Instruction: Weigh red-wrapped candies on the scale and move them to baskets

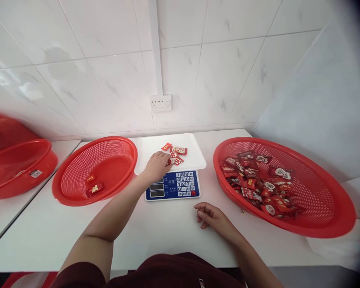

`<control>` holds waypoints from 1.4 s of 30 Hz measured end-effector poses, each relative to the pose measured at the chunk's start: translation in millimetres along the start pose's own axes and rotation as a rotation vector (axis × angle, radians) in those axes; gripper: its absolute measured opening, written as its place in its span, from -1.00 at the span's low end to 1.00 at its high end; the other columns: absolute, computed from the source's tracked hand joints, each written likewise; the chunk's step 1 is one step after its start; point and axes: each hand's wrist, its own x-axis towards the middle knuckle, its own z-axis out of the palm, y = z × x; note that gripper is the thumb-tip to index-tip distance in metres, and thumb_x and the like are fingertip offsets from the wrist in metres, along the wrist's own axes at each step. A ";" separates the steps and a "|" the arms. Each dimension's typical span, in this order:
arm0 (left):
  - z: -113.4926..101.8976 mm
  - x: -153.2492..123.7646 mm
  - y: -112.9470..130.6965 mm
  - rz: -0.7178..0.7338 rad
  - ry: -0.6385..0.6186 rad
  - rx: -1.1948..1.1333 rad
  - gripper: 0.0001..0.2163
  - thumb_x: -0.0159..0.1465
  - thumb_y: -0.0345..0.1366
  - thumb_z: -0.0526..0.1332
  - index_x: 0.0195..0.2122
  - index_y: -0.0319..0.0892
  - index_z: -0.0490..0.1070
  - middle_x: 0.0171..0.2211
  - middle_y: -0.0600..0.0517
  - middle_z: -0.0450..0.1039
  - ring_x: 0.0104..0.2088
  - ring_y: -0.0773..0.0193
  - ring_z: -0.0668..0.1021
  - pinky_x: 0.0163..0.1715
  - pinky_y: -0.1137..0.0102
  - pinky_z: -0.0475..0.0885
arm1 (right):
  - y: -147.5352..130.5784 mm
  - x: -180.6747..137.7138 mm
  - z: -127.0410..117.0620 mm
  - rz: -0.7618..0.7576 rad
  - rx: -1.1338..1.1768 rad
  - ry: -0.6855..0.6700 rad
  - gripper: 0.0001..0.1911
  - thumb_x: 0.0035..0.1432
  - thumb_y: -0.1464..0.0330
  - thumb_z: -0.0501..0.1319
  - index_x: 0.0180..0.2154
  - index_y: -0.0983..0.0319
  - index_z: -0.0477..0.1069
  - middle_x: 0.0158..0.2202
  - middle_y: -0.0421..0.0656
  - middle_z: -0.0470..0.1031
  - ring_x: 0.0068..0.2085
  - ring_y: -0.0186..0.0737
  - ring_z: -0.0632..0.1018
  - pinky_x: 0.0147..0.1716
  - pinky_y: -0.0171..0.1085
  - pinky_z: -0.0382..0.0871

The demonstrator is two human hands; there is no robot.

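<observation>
A white electronic scale [173,185] with a blue keypad stands in the middle of the white table. Several small red candy packets [176,154] lie on its white weighing tray [195,160]. My left hand [156,165] reaches over the tray, its fingers curled onto a red packet at the edge of the pile. My right hand [211,216] rests on the table in front of the scale, fingers loosely bent, holding nothing. A red mesh basket [324,200] on the right holds a heap of red packets [258,180]. Another red mesh basket [78,176] on the left holds two packets [93,185].
A red basin [18,168] stands on a neighbouring table at far left, with a gap between the tables. A wall socket [161,103] sits on the white tiled wall behind the scale. The table's front edge is near my body.
</observation>
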 end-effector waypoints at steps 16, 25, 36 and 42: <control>-9.8 -63.2 55.8 -0.181 -0.092 -0.718 -0.76 0.07 -0.18 0.28 -0.30 -0.10 0.27 -0.44 0.14 0.38 -0.45 0.33 0.36 -0.47 0.45 0.22 | -83.9 30.6 29.0 -0.350 -0.145 0.227 -0.59 0.10 -0.02 0.09 -0.46 0.19 0.26 -0.50 -0.22 0.34 -0.46 -0.31 0.39 -0.49 -0.30 0.37; -3.9 -70.7 44.9 -0.219 -0.104 -1.290 -0.72 0.19 -0.05 0.17 -0.22 -0.14 0.25 -0.51 0.15 0.30 -0.56 0.46 0.30 -0.55 0.52 0.23 | -86.7 22.0 28.0 -0.338 -0.036 0.119 -0.60 0.10 0.03 0.11 -0.53 0.20 0.24 -0.55 -0.22 0.42 -0.50 -0.32 0.44 -0.46 -0.27 0.38; -8.1 -72.9 50.5 -0.302 -0.124 -1.764 -0.59 -0.02 -0.07 0.38 -0.29 -0.14 0.24 -0.66 0.25 0.17 -0.69 0.54 0.16 -0.71 0.60 0.00 | -89.5 21.8 32.4 -0.212 0.400 -0.026 -0.73 -0.14 0.28 0.29 -0.68 0.25 0.28 -0.68 -0.25 0.40 -0.66 -0.34 0.46 -0.70 -0.41 0.22; -9.0 -77.2 43.0 -0.298 -0.068 -1.739 -0.60 -0.02 -0.05 0.37 -0.29 -0.13 0.26 -0.64 0.22 0.25 -0.69 0.52 0.22 -0.71 0.60 0.05 | -85.0 22.0 34.2 -0.213 0.451 -0.049 -0.74 -0.14 0.30 0.29 -0.68 0.26 0.29 -0.68 -0.26 0.38 -0.67 -0.37 0.43 -0.70 -0.41 0.18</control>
